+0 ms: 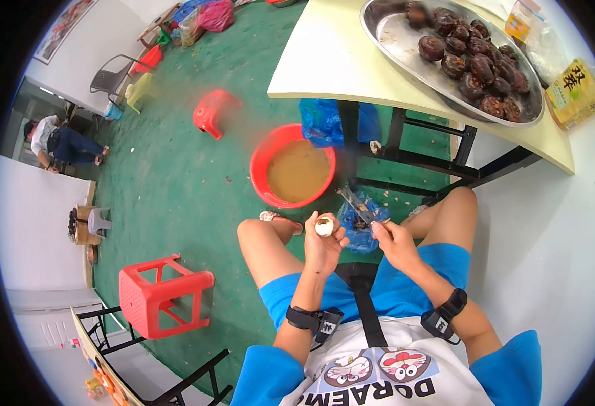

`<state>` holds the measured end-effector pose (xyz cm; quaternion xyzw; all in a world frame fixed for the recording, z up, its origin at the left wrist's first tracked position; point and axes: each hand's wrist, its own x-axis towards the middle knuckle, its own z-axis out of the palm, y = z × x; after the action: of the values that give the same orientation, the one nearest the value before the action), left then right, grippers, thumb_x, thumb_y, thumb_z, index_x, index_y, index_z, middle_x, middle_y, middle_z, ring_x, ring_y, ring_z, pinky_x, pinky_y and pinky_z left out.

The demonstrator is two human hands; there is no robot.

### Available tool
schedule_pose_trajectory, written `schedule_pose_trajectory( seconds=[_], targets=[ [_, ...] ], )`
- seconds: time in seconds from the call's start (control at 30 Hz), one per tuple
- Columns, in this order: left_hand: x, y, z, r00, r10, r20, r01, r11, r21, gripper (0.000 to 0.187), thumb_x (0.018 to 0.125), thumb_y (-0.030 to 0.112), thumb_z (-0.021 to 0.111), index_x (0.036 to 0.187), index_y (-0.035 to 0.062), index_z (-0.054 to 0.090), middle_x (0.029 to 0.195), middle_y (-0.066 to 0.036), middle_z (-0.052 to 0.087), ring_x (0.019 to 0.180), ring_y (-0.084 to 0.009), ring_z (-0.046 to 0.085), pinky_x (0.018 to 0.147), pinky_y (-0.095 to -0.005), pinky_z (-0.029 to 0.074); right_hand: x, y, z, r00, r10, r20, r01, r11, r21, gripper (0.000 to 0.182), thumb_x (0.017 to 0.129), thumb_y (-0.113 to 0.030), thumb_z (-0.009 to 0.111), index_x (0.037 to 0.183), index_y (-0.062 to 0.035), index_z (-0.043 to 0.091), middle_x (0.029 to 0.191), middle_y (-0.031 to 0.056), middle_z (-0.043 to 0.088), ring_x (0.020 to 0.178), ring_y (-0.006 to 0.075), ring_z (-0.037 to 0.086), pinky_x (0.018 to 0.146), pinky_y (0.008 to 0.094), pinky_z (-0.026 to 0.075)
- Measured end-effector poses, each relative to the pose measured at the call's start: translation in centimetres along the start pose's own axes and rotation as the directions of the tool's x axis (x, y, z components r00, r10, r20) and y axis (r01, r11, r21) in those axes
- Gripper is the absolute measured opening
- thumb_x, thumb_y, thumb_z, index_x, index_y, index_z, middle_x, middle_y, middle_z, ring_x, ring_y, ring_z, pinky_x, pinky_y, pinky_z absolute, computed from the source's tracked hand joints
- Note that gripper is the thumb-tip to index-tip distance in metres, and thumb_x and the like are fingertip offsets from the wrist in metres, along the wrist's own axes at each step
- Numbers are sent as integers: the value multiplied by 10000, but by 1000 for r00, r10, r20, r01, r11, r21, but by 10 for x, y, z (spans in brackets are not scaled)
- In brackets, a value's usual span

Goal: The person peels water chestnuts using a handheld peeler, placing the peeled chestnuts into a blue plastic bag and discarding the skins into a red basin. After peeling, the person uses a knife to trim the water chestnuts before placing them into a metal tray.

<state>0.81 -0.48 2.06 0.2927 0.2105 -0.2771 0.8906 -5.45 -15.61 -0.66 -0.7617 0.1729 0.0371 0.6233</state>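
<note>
We sit with knees apart and forearms reaching forward, so our 2 hands are near each other above the gap between our legs. Our left hand [323,252] has its fingers curled around a small, cream-white round piece [324,226] with a dark brown patch; the patch faces up, probably so that we can see and reach it. Our right hand [398,245] grips the near end of a slim grey metal tool [358,206], whose far end points away from our body, which seems a sensible way to spare our legs; its exact kind is too small to tell. The tool and the round piece are apart.

A crumpled blue plastic bag [362,242] lies on the green floor [196,179] with dark scraps [360,222] in it; we judge that it is there to catch what drops. Beyond it, to the left, a round red plastic basin [260,183] holds murky yellow-brown water [299,172], near enough to lean to. Ahead on our right, a pale yellow table [331,40] carries an oval, shiny metal tray [395,37] heaped with dark reddish-brown round lumps [480,64], likely raised to be off the floor. A yellow printed packet [575,95] is just beside the tray.
</note>
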Motion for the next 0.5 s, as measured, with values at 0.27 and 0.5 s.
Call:
schedule_pose_trajectory(
  seconds=[0.27, 0.5],
  targets=[
    [-4, 12, 3, 999, -48, -25, 52, 981, 188, 328, 853, 416, 388, 736, 113, 439, 531, -28, 424, 378, -84, 314, 330, -190, 208, -21, -33, -12, 954, -286, 87, 299, 927, -229, 242, 814, -256, 535, 771, -18, 536, 518, 120, 450, 433, 237, 476, 428, 315, 354],
    [-6, 10, 0, 998, 64, 4, -62, 952, 301, 381, 870, 425, 309, 841, 99, 504, 590, -14, 480, 404, -68, 326, 347, -190, 201, -24, -36, -11, 894, -426, 136, 445, 817, -367, 291, 796, -335, 540, 771, -45, 544, 564, 125, 558, 494, 287, 558, 431, 351, 427]
  ],
)
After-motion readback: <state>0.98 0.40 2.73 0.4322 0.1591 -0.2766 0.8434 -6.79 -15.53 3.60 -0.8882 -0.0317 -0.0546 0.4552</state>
